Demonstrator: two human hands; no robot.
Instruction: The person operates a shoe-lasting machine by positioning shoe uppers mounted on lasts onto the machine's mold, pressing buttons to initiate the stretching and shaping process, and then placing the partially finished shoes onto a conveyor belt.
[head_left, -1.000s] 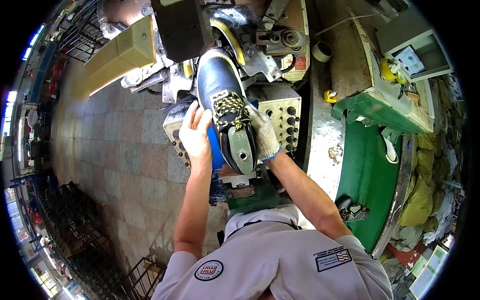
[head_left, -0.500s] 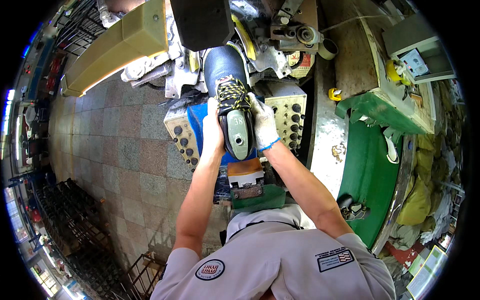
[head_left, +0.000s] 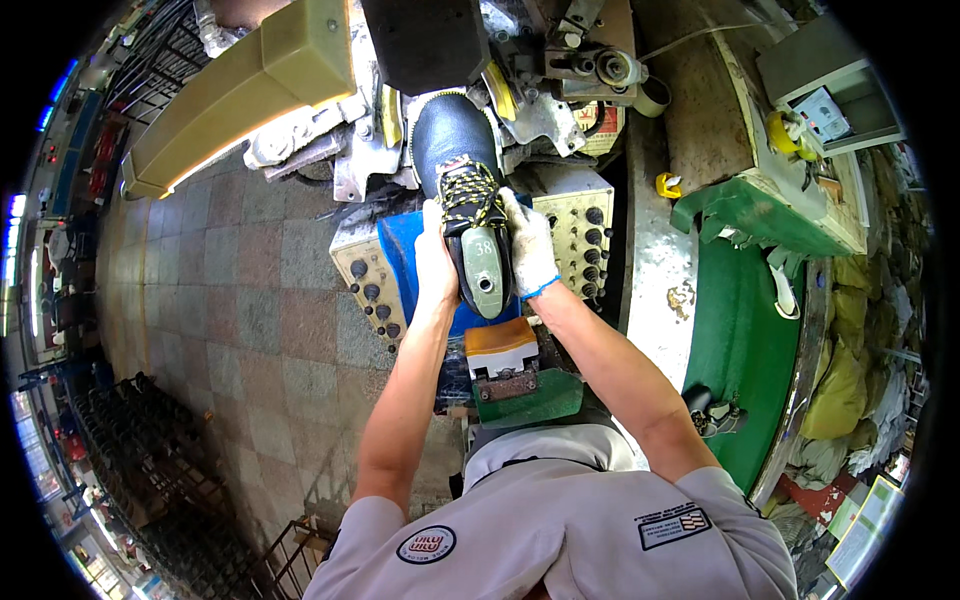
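Observation:
A black leather shoe (head_left: 450,135) with black-and-yellow laces (head_left: 468,190) sits on a grey-green shoe last (head_left: 484,268), its toe pointing away from me. The toe lies between the metal plates of a machine, just below a dark block (head_left: 425,45). My left hand (head_left: 434,258) is closed around the left side of the shoe near the heel. On the opposite side my right hand (head_left: 532,245), in a whitish glove with a blue cuff, grips it too. Both palms and the shoe's underside are hidden.
Control boxes with dark knobs (head_left: 580,240) flank the shoe. A yellowish curved arm (head_left: 240,95) juts out at the left. Nearer me is an orange-topped pad (head_left: 502,338). A green bench surface (head_left: 745,330) runs along the right, and dark racks (head_left: 150,440) stand at left.
My view has shifted slightly. The shoe stays between the plates, with its heel end turned a little; both hands keep their hold.

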